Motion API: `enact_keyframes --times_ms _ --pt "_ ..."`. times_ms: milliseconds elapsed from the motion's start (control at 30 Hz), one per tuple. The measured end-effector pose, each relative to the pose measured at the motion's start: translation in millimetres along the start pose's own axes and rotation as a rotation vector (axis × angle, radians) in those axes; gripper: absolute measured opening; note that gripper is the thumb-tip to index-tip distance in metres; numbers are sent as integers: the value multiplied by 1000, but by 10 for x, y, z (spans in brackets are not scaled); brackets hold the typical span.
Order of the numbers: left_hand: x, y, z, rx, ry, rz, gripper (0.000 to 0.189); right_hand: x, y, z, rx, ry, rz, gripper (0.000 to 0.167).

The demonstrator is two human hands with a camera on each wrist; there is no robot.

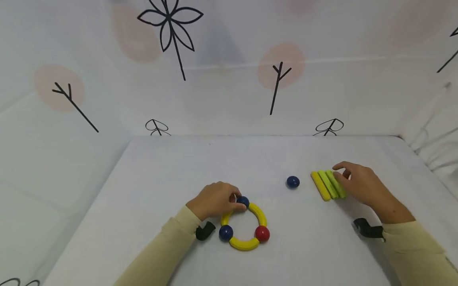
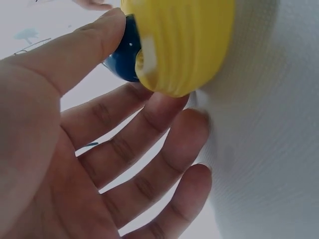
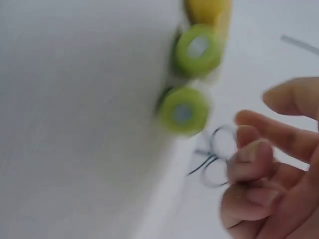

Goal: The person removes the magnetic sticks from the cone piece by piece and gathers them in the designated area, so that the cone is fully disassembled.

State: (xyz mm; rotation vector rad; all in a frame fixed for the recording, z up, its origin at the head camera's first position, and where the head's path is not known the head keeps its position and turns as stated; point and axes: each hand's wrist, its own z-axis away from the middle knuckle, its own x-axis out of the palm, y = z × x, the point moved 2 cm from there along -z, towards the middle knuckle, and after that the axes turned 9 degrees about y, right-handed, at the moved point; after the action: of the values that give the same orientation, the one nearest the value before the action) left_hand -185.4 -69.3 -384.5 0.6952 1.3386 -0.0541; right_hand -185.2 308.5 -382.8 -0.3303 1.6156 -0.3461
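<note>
Near the head view's six o'clock, the left hand [image 1: 214, 200] pinched a blue ball [image 1: 242, 201] at twelve o'clock on a ring [image 1: 244, 244], which a tug might have split, while the right hand [image 1: 361, 183] (fingers parted, holding nothing) hovered at the green sticks' [image 1: 328, 184] three o'clock.

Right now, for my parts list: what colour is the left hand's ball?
Dark blue ball; head view shows it best.

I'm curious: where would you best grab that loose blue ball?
Come from above and pinch the loose blue ball on opposite sides around its middle. It looks rounded, so a one-sided push might roll it; it sits apart from the ring and sticks, leaving room.
</note>
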Motion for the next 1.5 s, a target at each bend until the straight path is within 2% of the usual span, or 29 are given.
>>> enact_keyframes --times_ms 133,300,367,533,700,900,1000,1233,1500 --pt "27 11 2 -1 -3 -10 38 -12 -365 129 -58 44 -28 31" --pt "55 54 31 -5 5 -12 37 80 -836 341 -184 72 -73 19" --pt "65 86 36 -2 10 -7 37 145 -972 415 -211 47 -79 17" --pt "89 181 40 5 28 -1 38 331 -1196 552 -235 -90 -98 14" --pt "143 269 50 -6 20 -7 39 473 -1260 616 -210 -231 -168 10" --pt "214 367 71 22 5 -3 41 593 -1220 625 -176 -339 -229 13" --pt "233 406 85 39 -1 8 38 644 -1199 626 -187 -379 -242 15" --pt "248 427 89 109 -17 -15 41 692 -1175 627 -227 -386 -242 19" --pt "242 377 69 196 -2 -15 42 715 -1199 623 -178 -390 -225 24"
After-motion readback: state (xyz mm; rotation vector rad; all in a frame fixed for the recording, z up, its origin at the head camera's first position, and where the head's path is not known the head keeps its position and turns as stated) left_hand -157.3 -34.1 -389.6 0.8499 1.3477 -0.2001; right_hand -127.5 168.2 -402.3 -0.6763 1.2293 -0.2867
